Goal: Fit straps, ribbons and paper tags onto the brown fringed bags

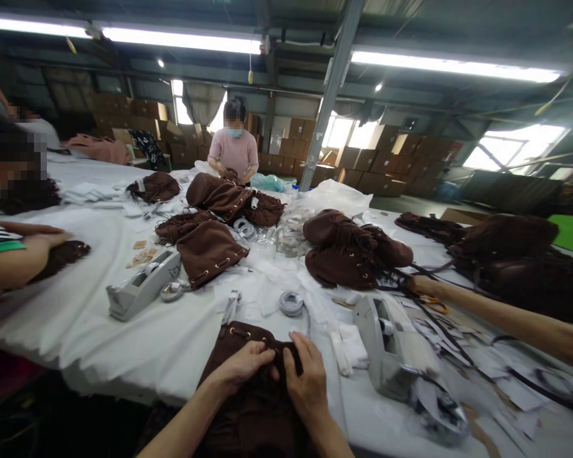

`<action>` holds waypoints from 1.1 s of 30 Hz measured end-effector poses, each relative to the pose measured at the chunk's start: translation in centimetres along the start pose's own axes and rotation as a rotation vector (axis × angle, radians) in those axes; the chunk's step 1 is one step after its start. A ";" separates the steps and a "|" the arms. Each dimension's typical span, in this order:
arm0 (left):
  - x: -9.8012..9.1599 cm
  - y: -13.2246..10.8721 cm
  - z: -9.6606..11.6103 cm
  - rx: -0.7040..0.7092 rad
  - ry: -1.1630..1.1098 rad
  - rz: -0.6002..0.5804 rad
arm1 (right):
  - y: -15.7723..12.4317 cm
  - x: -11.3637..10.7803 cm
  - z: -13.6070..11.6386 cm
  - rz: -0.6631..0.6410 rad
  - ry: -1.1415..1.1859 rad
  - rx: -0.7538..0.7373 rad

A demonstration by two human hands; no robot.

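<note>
A dark brown drawstring bag [236,340] with gold eyelets along its rim lies at the table's front edge, its lower part toward me. My left hand [248,366] pinches the rim near its middle, thumb and forefinger together. On the right side of the same rim, my right hand [308,378] grips the cloth with longer, less bent fingers. The hands are close together, and the fold between them is partly hidden. Just beyond the bag lie a coil of grey strap [291,303] and a clear-wrapped strip [231,306].
Grey tape dispensers [146,283] [386,346] stand left and right. More brown bags [212,251] [346,242] are piled mid-table. A co-worker's arm [496,312] reaches in from the right near orange-handled scissors [434,305]. Other people work at left [4,254] and across [233,149].
</note>
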State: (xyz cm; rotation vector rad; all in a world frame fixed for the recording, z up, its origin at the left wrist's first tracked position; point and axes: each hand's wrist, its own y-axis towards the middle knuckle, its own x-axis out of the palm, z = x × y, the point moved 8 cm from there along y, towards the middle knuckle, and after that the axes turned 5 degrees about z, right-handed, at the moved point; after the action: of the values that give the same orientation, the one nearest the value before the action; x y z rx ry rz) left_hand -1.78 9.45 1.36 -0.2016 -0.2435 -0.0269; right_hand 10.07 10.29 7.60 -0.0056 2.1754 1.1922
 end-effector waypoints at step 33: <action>-1.2 0.2 2.7 0.224 0.242 0.109 | -1.6 7.7 2.4 -0.550 0.640 0.821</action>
State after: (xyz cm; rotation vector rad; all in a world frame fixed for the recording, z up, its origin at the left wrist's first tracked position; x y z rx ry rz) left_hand -3.62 10.20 3.61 0.0126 0.0063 0.0832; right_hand 5.80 13.45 1.36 -0.6616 2.7857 -0.0808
